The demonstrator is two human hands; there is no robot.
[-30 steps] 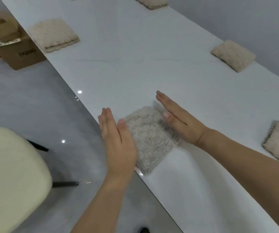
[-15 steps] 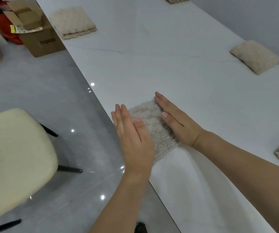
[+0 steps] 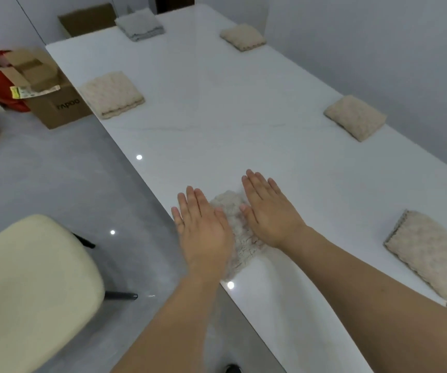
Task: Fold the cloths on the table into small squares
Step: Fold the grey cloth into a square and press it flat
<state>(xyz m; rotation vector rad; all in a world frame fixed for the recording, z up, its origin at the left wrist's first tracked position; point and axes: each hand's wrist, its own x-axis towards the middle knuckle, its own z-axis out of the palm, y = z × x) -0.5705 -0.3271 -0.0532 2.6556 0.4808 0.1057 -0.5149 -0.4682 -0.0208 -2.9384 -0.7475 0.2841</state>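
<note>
Since the earlier frame both hands have been drawn closer over the small beige knitted cloth [image 3: 237, 230], low in the frame's centre at the white table's [image 3: 217, 117] near edge. The left hand [image 3: 203, 227] and right hand [image 3: 269, 211] are held flat, fingers straight. An uneven press could probably shove the cloth off that edge

Two bare forearms, no sleeves anywhere along their visible length. Left hand [image 3: 203, 230] and right hand [image 3: 270, 214] both uncovered: no gloves, no rings, no watch or band at either wrist. Fingers [image 3: 254, 181] plain, with short nails showing on the thumbs. Slight motion blur along the left forearm, so finer detail there hard to make out. A small dark brown wisp at the lower right edge, too blurred to identify.
</note>
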